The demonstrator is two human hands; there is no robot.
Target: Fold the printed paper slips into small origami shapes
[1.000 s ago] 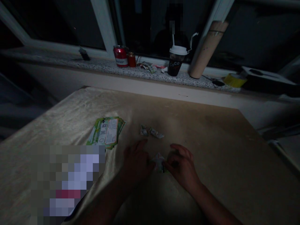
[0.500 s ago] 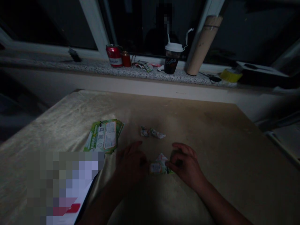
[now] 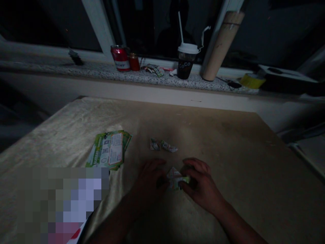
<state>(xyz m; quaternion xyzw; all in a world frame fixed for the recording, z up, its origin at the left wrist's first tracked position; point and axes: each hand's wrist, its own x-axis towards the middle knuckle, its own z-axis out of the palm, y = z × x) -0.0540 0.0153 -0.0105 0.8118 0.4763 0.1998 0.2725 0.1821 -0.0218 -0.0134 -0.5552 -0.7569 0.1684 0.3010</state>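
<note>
A small folded leaflet (image 3: 174, 178) with a pointed top lies on the table between my hands, green and white print showing. My right hand (image 3: 201, 179) has its thumb and curled fingers closed on the right side of the leaflet. At the leaflet's left edge is my left hand (image 3: 152, 178), fingers bent and thumb pressing near the edge; shadow partly hides its fingertips. Two small folded paper pieces, one upright-looking (image 3: 155, 144) and one longer (image 3: 169, 146), lie just beyond my hands. A stack of green leaflets (image 3: 109, 150) rests to the left.
A screen-like device (image 3: 76, 206), mostly blurred out, lies at the front left of the cloth-covered table (image 3: 218, 135). Along the granite windowsill (image 3: 99, 69) stand a red can (image 3: 120, 59), an orange-red jar (image 3: 134, 62), a lidded cup with straw (image 3: 186, 62) and a tall tan cylinder (image 3: 223, 47).
My left hand has moved right, closer to the leaflet. The leaflet's lower left strip now looks folded in, giving a narrower, more pointed shape. The view has shifted slightly.
</note>
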